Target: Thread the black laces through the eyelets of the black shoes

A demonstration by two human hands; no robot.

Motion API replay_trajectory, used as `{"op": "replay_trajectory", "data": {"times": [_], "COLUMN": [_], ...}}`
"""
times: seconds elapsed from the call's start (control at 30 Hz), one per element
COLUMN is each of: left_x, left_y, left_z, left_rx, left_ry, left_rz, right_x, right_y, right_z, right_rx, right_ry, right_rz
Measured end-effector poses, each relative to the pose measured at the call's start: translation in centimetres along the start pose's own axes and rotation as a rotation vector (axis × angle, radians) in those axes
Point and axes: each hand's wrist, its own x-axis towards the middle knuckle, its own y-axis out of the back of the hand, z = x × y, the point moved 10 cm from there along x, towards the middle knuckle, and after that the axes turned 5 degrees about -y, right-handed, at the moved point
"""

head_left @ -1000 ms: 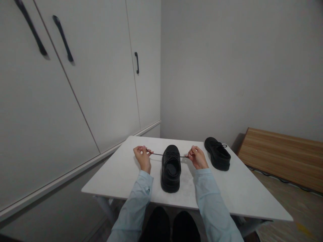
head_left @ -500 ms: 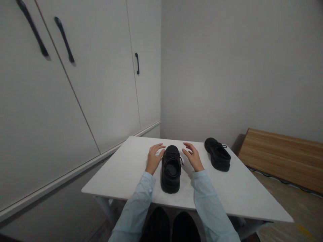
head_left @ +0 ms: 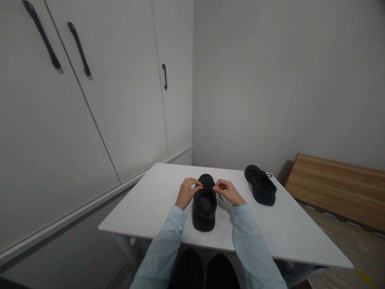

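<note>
A black lace-up shoe [head_left: 204, 214] rests on the white table [head_left: 144, 204], its toe pointing away from me. My left hand [head_left: 188, 192] is at the left side of the laces, thumb and fingertips pinched together on them. On the right side of the same shoe, my right hand [head_left: 227, 191] pinches the laces, and a loose lace end hangs below its fingers. The exact bits of lace between the fingertips are too small to make out. A second black shoe [head_left: 261, 186] stands farther right, with its laces tied.
White cabinet doors [head_left: 120, 88] with black handles stand along the left. A wooden panel [head_left: 337, 188] lies beyond the table at the right. A grey wall [head_left: 285, 80] rises behind the table. My knees are below the table's front edge.
Both hands have moved inward from beside the shoe, and their spread fingers have closed on its laces. Neither shoe has moved on the table.
</note>
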Motion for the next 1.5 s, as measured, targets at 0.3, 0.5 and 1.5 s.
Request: {"op": "replay_trajectory", "data": {"times": [0.3,0.5,1.5], "left_x": [-0.3,-0.2,-0.3], "left_y": [-0.5,-0.7,-0.4], "left_z": [-0.5,0.0,0.8], "left_rx": [-0.073,-0.048,0.245], "left_ry": [0.079,0.032,-0.087], "left_rz": [-0.028,-0.048,-0.065], "right_x": [-0.4,-0.7,0.4], "right_y": [-1.6,-2.2,-1.8], "right_z": [2.4,1.6,2.5], "right_rx": [0.115,0.212,0.343], "right_ry": [-0.201,-0.170,-0.207], "right_rz": [-0.201,-0.269,-0.040]}}
